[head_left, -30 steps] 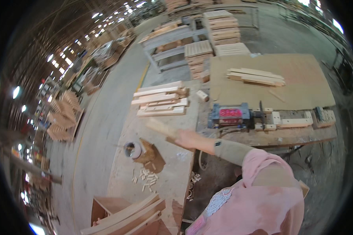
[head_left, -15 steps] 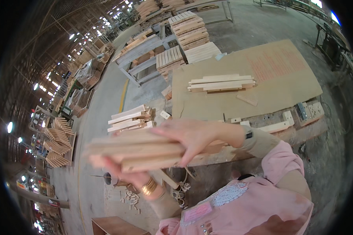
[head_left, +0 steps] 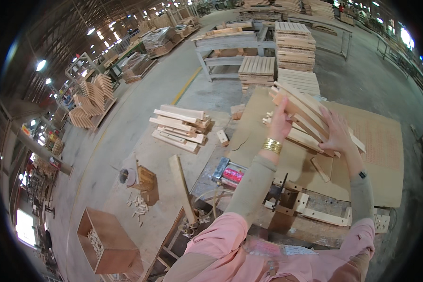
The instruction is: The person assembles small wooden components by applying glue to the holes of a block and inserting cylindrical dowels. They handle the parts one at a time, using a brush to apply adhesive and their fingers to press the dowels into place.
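Over the brown cardboard sheet (head_left: 380,141) I hold a bundle of pale wooden rails (head_left: 301,104), tilted with its far left end raised. My left hand (head_left: 281,123), with gold bangles at the wrist, is closed on the bundle's left side. My right hand (head_left: 336,132) grips its right side near the lower end, fingers spread over the wood. Just beneath lie more wooden rails (head_left: 301,139), partly hidden by the bundle and my hands. Whether the bundle touches them I cannot tell. A short loose strip (head_left: 320,169) rests nearer on the cardboard.
Left of the cardboard lies a pile of wooden pieces (head_left: 179,127). Nearer are a small pot (head_left: 128,176), scattered dowels (head_left: 138,207) and an open wooden box (head_left: 110,239). A wooden jig (head_left: 291,199) lines the near bench edge. Stacked slats (head_left: 296,51) stand behind.
Both hands have carried the bundle of rails from the left to the right, over the cardboard and the rails lying there. The view has turned too, showing more of the left side.
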`<state>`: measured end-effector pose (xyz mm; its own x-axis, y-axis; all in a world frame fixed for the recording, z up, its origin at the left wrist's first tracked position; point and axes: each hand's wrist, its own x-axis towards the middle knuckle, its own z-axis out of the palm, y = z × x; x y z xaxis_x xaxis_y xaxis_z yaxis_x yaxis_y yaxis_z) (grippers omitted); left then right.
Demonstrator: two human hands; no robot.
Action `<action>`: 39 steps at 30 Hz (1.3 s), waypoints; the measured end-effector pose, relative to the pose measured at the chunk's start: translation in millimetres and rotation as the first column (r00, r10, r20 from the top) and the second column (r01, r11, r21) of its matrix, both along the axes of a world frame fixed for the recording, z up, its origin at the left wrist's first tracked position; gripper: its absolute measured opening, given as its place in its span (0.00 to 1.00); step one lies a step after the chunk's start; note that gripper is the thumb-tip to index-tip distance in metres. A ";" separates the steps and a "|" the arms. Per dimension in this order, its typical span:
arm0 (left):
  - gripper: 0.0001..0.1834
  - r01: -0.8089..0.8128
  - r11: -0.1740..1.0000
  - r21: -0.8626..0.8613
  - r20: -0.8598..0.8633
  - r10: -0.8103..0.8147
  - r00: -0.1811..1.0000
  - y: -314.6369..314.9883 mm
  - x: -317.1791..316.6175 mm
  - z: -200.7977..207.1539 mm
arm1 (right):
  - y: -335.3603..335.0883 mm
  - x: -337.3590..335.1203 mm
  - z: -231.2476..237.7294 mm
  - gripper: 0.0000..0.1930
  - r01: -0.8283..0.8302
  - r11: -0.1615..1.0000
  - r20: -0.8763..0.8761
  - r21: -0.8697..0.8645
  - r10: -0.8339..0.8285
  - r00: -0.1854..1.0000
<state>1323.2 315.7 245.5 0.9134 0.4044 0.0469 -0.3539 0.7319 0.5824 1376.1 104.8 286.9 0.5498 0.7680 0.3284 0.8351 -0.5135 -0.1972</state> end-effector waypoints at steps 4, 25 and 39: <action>0.29 0.010 0.988 0.156 -0.291 0.037 0.956 9.6 6.0 -59.2 | 3.5 56.6 -31.7 0.55 0.129 0.954 0.057 -0.272 -0.118 0.991; 0.39 0.231 0.917 0.324 -0.523 -0.030 0.852 0.6 -57.3 -104.0 | 28.7 91.8 -118.0 0.38 0.070 0.986 -0.150 -0.152 -0.093 0.984; 0.19 -0.481 0.849 0.217 -0.547 0.514 0.661 72.0 -452.0 -64.4 | 352.6 -51.4 -88.6 0.32 -0.422 0.896 -0.295 0.140 0.444 0.846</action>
<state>871.3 387.8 181.1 0.4359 0.8189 -0.3734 -0.2505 0.5089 0.8235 1324.7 457.3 198.2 0.2483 0.9343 0.2559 0.8588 -0.0900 -0.5044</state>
